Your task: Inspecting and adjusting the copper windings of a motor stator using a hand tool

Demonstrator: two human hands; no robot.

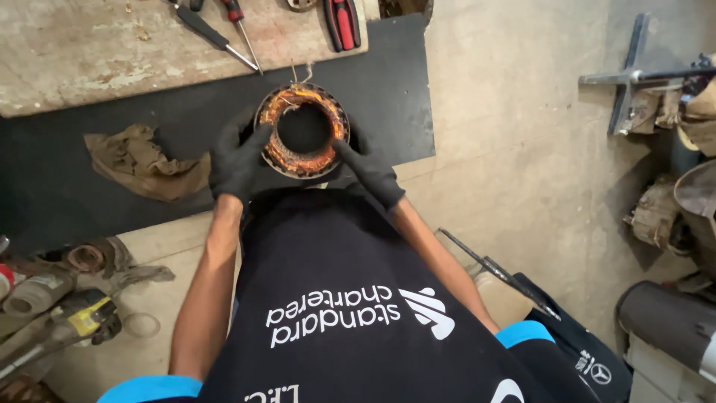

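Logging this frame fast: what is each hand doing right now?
Left hand: gloved, closed around the left side of the motor stator.
Right hand: gloved, fingers pressed on the stator's right rim; full grasp cannot be told.

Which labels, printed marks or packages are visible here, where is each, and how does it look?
Shirt print: black shirt, bottom centre; white lettering with a white emblem.
Bag logo: dark bag, bottom right; small white round mark.
Yellow label: on a tool, lower left; yellow and black.
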